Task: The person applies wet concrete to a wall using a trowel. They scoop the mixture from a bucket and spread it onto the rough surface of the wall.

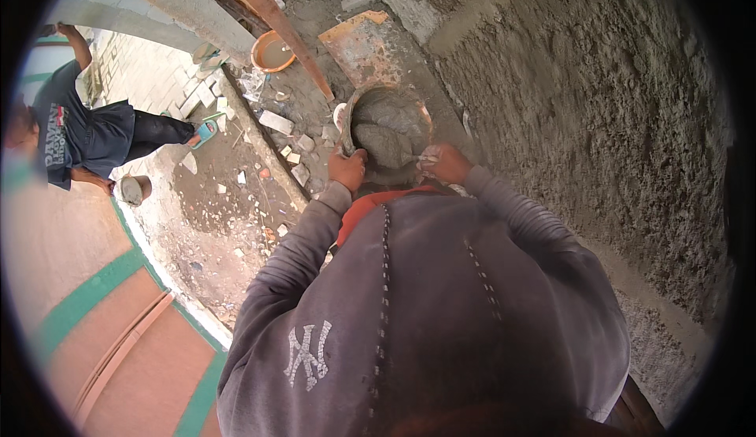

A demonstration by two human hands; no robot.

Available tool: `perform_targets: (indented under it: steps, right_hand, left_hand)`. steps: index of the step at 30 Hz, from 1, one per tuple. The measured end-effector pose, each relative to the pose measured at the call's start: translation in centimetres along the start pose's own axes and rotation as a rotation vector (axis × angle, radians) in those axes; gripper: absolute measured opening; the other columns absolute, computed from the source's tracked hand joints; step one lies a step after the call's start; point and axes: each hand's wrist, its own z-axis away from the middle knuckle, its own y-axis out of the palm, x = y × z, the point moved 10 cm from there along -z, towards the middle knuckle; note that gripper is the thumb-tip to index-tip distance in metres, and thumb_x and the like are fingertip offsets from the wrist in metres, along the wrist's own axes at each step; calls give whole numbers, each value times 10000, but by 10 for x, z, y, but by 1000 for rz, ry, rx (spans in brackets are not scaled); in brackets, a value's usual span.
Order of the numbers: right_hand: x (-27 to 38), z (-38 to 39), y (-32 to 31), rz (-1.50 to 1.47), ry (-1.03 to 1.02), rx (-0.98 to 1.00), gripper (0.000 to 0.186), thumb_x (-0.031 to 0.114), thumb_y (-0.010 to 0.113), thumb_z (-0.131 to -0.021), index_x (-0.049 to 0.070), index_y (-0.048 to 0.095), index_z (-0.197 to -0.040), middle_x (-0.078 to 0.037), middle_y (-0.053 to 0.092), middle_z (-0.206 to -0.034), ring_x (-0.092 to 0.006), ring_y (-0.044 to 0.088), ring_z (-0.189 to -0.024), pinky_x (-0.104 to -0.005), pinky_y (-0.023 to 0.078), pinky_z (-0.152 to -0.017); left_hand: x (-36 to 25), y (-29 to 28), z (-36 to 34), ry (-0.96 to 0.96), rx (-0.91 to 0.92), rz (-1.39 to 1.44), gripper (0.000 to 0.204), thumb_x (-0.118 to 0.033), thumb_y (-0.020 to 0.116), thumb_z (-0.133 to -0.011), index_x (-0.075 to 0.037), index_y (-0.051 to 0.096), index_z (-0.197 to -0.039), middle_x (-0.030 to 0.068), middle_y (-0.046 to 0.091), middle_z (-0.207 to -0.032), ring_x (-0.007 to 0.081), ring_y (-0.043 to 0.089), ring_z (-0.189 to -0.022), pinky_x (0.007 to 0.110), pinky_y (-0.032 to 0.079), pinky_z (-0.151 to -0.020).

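Observation:
A round, mortar-caked bucket [428, 116] holding wet grey mortar [386, 110] sits in front of me, just above my torso. My left hand [348, 168] grips its near-left rim with curled fingers. At the near-right side of the bucket, my right hand [447, 164] is closed on the handle of what looks like a trowel [425, 157], whose blade lies in or under the grey mortar and is hard to make out. A rusty, cement-smeared board [354, 43] lies just beyond the bucket.
A rough plastered surface [598, 138] fills the right. A co-worker [87, 130] in dark clothes is at the left, beside a small bucket [134, 190]. Planks [268, 16], an orange basin [272, 61] of murky water and rubble [276, 122] lie ahead and left.

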Motion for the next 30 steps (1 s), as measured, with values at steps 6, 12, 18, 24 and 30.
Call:
perform_targets:
  steps: [6, 12, 18, 24, 30]
  right_hand:
    - [91, 8, -63, 334, -86, -163, 558, 420, 762, -899, -26, 707, -1229, -237, 719, -1202, -391, 685, -1137, -433, 526, -994]
    - [263, 29, -174, -97, -206, -15, 387, 211, 749, -970, -66, 653, -1223, -144, 744, -986, -155, 702, -836, -310, 584, -741]
    - [311, 5, -322, -470, -284, -117, 289, 169, 725, -969, -58, 636, -1125, -121, 706, -818, -127, 662, -574, -234, 543, -467]
    - [330, 102, -410, -201, -285, -779, 291, 271, 707, -1004, -19, 685, -1014, -47, 676, -777, -91, 595, -546, -237, 480, -450]
    - [247, 85, -277, -6, -135, -524, 205, 218, 711, -988, 14, 704, -977, -13, 655, -779, -99, 598, -681, -280, 471, -617]
  left_hand:
    - [32, -35, -27, -60, -111, 134, 580, -59, 696, -844, 107, 463, -1349, 88, 655, -785, 163, 587, -596, 332, 457, -472]
    - [33, -54, -52, -129, -182, 196, 608, -68, 687, -841, 141, 436, -1354, 118, 654, -815, 191, 608, -642, 349, 496, -517]
    - [37, -57, -77, -134, -125, 112, 675, -70, 672, -842, 150, 389, -1414, 131, 651, -848, 197, 612, -696, 354, 511, -556]
    - [4, -47, -62, -159, -149, 108, 516, -76, 684, -839, 122, 453, -1256, 90, 630, -817, 163, 563, -655, 336, 471, -533]
    - [-26, -28, -53, -37, -136, 96, 561, -90, 678, -851, 142, 498, -1328, 100, 655, -847, 145, 565, -626, 336, 498, -516]
